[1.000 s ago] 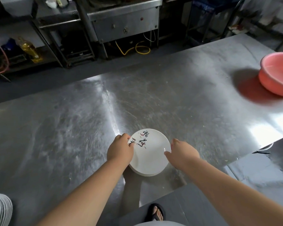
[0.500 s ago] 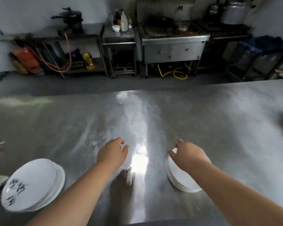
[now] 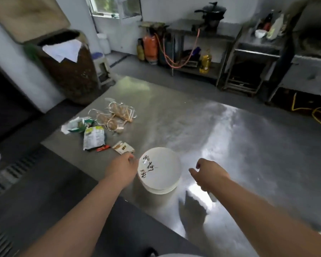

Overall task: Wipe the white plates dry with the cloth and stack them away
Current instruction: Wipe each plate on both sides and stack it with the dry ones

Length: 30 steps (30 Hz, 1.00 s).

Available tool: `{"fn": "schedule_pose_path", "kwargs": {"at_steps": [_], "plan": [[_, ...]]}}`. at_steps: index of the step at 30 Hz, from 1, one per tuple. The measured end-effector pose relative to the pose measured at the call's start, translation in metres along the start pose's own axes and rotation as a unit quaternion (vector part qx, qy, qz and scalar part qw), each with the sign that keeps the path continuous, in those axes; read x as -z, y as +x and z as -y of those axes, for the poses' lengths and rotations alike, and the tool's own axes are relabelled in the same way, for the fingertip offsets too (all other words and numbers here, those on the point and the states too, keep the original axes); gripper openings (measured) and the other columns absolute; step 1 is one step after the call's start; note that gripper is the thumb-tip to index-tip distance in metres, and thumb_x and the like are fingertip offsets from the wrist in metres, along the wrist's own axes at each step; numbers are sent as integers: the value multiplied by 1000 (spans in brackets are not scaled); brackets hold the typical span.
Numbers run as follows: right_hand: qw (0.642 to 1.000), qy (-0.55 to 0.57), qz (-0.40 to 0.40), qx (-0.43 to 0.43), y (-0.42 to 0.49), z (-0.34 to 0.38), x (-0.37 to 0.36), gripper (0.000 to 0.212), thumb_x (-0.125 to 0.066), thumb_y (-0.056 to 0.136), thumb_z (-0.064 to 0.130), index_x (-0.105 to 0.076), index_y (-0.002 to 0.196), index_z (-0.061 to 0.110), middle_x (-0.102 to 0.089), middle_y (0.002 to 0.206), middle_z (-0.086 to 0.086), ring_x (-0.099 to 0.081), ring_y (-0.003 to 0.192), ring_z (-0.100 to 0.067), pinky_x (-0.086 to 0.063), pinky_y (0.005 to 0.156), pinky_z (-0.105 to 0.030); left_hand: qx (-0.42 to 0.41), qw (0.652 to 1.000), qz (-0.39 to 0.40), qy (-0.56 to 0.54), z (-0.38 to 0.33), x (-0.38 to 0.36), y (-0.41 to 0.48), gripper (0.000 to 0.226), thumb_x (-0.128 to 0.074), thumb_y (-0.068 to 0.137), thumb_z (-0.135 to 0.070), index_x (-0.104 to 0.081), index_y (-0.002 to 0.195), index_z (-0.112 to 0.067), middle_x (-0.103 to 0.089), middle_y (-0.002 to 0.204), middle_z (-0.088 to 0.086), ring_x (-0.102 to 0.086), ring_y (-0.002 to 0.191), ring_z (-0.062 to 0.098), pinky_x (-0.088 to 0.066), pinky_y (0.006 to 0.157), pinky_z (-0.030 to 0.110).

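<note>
A stack of white plates [image 3: 161,175] with black brush writing on the top one stands near the front edge of the steel table [image 3: 239,145]. My left hand [image 3: 123,167] is at the stack's left rim, fingers loosely curled and touching the edge; no firm grip shows. My right hand [image 3: 208,175] hovers to the right of the stack, a short gap away, fingers loosely curled and holding nothing. No cloth is in view.
Left of the plates lie a small sachet [image 3: 123,147], green snack packets [image 3: 93,139] and a bundle of wire skimmers [image 3: 115,115]. The table's corner and front edge run just below my arms. A brown bin [image 3: 70,71] stands beyond the table's left end.
My hands let go of the first plate stack and moved left. The view swung left, and both hands now flank a second stack.
</note>
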State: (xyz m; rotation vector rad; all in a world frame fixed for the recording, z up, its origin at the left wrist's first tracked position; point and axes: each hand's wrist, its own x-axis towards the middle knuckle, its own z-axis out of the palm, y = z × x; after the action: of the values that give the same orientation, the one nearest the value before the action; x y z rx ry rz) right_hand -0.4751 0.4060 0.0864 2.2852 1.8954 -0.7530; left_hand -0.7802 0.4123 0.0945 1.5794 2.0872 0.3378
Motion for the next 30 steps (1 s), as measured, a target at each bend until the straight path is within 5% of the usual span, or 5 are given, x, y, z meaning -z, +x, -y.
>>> {"fn": "schedule_pose_path", "kwargs": {"at_steps": [5, 15, 19, 24, 30], "plan": [[1000, -26, 5, -12, 17, 44, -39, 36, -43, 99, 59, -50, 112, 27, -70, 82, 8, -69, 77, -15, -55, 72, -32, 12, 996, 88, 26, 40, -7, 17, 33, -53, 99, -54, -64, 119, -30, -71, 117, -5, -66, 108, 19, -54, 98, 41], [998, -43, -11, -49, 25, 55, -61, 34, -40, 104, 53, -48, 110, 20, -51, 84, 5, -59, 85, -25, -47, 71, -37, -59, 990, 114, 64, 36, -40, 43, 30, -53, 102, -44, -51, 81, -23, -65, 88, -1, -63, 84, 24, -56, 79, 39], [998, 1, 18, -53, 18, 51, -61, 33, -42, 103, 51, -51, 110, 19, -61, 86, 3, -63, 82, -24, -48, 67, -35, -77, 987, 99, 101, 30, -42, 47, 29, -49, 102, -39, -48, 80, -21, -66, 89, 2, -63, 85, 27, -55, 75, 37], [990, 112, 1, -83, 0, 23, -55, 26, -46, 97, 51, -49, 96, 25, -71, 88, 3, -70, 76, -23, -60, 76, -38, -86, 991, 84, 54, -1, -46, 42, 31, -54, 99, -38, -48, 78, -17, -62, 76, 2, -59, 72, 26, -48, 65, 35], [968, 174, -43, -176, -44, -65, -33, 24, -51, 92, 47, -50, 86, 23, -73, 76, 2, -72, 65, -21, -61, 73, -37, -189, 973, 105, 82, -77, -88, 3, 32, -54, 100, -39, -46, 76, -19, -59, 70, -2, -54, 67, 22, -38, 58, 34]]}}
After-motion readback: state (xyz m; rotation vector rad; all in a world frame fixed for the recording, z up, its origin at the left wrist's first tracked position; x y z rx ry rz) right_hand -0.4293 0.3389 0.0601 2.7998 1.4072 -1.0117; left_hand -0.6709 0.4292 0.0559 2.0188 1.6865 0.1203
